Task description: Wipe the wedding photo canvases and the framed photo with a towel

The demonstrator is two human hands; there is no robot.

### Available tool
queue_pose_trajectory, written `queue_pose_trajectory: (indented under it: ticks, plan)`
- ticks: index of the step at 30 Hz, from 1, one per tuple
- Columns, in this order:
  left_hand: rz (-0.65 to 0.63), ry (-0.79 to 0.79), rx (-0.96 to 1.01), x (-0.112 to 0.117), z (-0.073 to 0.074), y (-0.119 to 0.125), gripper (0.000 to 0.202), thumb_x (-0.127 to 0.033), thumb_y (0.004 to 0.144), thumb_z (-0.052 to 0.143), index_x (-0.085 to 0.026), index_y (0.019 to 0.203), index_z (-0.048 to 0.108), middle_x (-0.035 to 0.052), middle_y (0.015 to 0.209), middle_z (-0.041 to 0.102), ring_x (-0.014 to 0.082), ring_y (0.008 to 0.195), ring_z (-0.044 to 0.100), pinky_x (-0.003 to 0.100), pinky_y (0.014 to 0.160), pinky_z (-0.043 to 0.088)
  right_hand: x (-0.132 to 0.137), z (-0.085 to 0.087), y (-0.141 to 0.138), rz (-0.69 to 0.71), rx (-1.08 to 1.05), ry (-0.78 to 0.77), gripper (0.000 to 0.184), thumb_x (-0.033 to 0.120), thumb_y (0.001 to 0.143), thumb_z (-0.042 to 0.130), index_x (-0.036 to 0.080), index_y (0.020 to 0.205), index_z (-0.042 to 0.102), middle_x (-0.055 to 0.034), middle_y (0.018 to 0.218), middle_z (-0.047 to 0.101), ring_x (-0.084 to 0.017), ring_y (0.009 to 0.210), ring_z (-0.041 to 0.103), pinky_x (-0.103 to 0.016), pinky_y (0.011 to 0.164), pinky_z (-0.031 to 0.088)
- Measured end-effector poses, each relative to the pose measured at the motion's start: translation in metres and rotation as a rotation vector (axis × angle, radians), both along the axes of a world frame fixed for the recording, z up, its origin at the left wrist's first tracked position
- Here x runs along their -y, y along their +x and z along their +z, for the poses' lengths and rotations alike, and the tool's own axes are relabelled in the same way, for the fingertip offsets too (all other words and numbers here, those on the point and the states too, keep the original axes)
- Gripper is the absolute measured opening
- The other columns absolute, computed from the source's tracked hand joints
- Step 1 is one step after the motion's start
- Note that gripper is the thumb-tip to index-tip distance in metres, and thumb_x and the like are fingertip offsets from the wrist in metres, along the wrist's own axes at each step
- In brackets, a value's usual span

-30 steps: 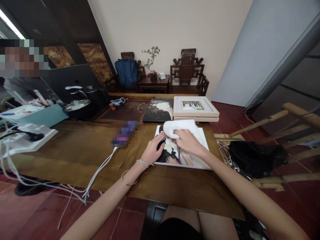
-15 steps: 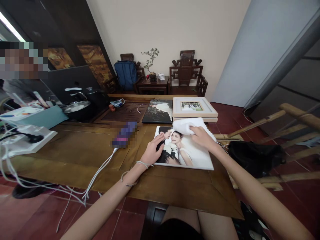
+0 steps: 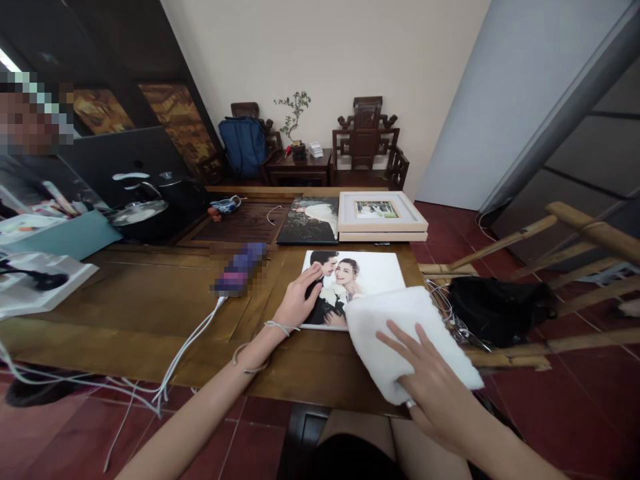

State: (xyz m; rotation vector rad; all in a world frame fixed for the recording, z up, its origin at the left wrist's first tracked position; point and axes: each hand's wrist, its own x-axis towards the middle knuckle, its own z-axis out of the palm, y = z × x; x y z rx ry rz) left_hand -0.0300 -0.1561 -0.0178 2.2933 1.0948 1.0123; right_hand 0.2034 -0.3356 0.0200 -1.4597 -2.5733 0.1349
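Note:
A wedding photo panel (image 3: 375, 270) lies flat on the wooden table, showing a couple against white. My left hand (image 3: 299, 293) rests on its left edge, fingers stretched out, holding nothing. A white cloth (image 3: 395, 307) is spread over the panel's lower right corner and hangs past it toward the table's front edge. My right hand (image 3: 425, 373) holds this cloth near its front, several fingers splayed on top. The part of the panel beneath the cloth is hidden.
Behind the panel lie a dark photo panel (image 3: 310, 220) and stacked light frames (image 3: 383, 213). Left are a cabled phone (image 3: 240, 270), a power strip (image 3: 55, 293), a teal box (image 3: 95, 237) and a pot (image 3: 143, 217). A black bag (image 3: 495, 310) sits at right. Another person is at far left.
My right hand has moved with the white cloth from the panel's upper right down toward me, and the cloth has spread wider. My left hand stays on the panel. The view has shifted slightly.

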Motion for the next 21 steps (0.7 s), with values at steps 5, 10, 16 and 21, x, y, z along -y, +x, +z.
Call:
queue_pose_trajectory:
  ticks: [5,10,16,21]
  plan:
    - [-0.001,0.021,-0.03,-0.002,0.0,-0.003,0.032,-0.027,0.087,0.047,-0.016,0.113,0.062,0.0095,0.134,0.049,0.0227,0.124,0.044,0.041,0.105,0.036,-0.059,0.012,0.008,-0.092,0.002,-0.019,0.039,0.002,0.061,0.041,0.014,0.089,0.065,-0.0164,0.135,0.045,-0.03,0.131,0.029,-0.056,0.105,0.02]
    - [0.0,0.031,-0.036,-0.002,0.0,-0.004,0.035,-0.027,0.087,0.046,-0.015,0.117,0.059,0.0099,0.134,0.048,0.0219,0.124,0.045,0.04,0.105,0.036,-0.137,0.026,0.016,-0.21,-0.011,-0.002,0.04,0.003,0.064,0.039,0.012,0.096,0.061,-0.0166,0.11,0.062,-0.029,0.107,0.054,-0.046,0.093,0.036]
    - [0.008,0.029,-0.011,-0.002,-0.001,-0.004,0.034,-0.027,0.087,0.047,-0.018,0.117,0.059,0.0082,0.133,0.049,0.0218,0.124,0.044,0.041,0.105,0.036,-0.168,0.029,0.023,-0.237,-0.026,-0.002,0.041,0.002,0.065,0.037,0.013,0.097,0.061,-0.0153,0.109,0.062,-0.028,0.098,0.058,-0.039,0.086,0.04]
    - [0.023,0.027,-0.015,-0.002,-0.002,-0.005,0.035,-0.027,0.087,0.046,-0.016,0.118,0.058,0.0093,0.133,0.049,0.021,0.124,0.045,0.041,0.106,0.036,-0.111,0.014,0.021,-0.127,-0.005,0.01,0.042,0.002,0.063,0.039,0.011,0.098,0.062,-0.0188,0.128,0.051,-0.031,0.127,0.036,-0.054,0.102,0.026]
